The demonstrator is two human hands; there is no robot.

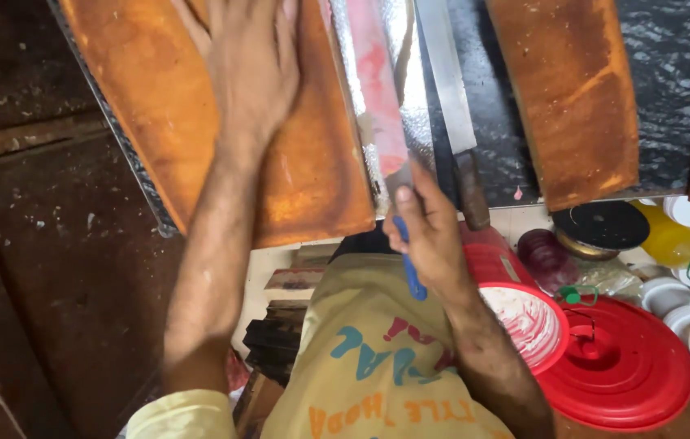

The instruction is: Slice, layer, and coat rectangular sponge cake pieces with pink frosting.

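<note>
Right hand (430,236): closed around a blue handle (410,264) — thumb on top, fingers wrapped under; the handle's free end pokes out below the fist, toward the person's body.
Tool held: a long flat blade (386,97), silvery with a pink-red smear along its middle, running up and away from the grip toward the top edge of the view.
Long axis: nearly straight away from the person, tilted slightly left at the far end; it lies along the right edge of the slab.
Left hand (251,65): open, palm down, fingers spread flat on the orange-brown slab (199,138); it grasps nothing, only presses.
Slab versus blade: the slab lies left of the blade, just beside it — whether the edge has entered it cannot be told.
Nearer hand: the left hand rests on the slab itself; the right reaches it only through the blade.
Beside the blade: a second knife (451,89) with a dark handle lies on the black counter (670,73), parallel, just to the right.
Further out: another orange-brown slab (572,97); red lid (629,374) and red tub (524,317) lower right.
</note>
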